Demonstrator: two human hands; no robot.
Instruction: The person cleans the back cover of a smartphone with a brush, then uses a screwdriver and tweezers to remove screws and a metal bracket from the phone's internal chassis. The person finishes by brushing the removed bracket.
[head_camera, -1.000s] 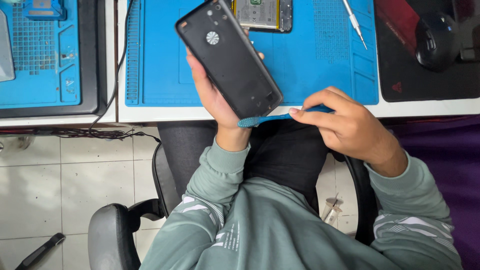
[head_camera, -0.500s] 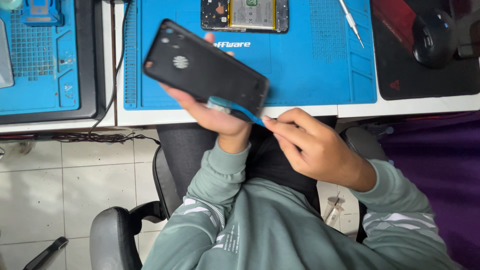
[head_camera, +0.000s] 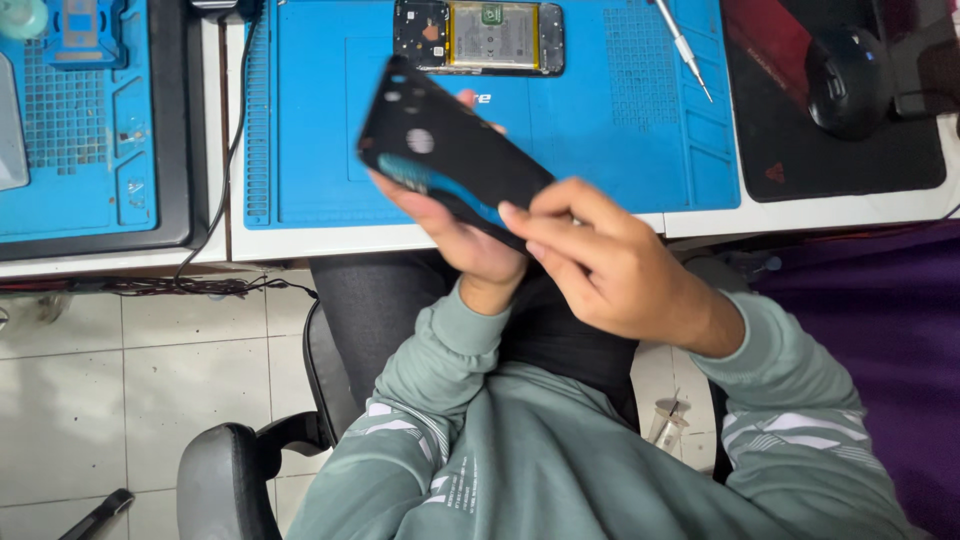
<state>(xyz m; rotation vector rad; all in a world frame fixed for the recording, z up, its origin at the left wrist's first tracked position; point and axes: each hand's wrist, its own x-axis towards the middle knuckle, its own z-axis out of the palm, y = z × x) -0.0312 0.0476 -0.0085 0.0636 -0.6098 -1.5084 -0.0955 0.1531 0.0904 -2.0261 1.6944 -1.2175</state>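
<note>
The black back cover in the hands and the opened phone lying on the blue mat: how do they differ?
The black back cover is held tilted above the desk edge by the left hand, with the right hand at its lower end; the opened phone lies flat and untouched on the blue mat. The cover shows a plain dark outer face; the phone shows its exposed insides. Both are phone-sized rectangles.

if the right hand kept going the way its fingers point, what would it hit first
The right hand points up-left, and its fingers already touch the black back cover held in the left hand. That cover comes first; beyond it, probably the blue mat, though depth is unclear.
</note>
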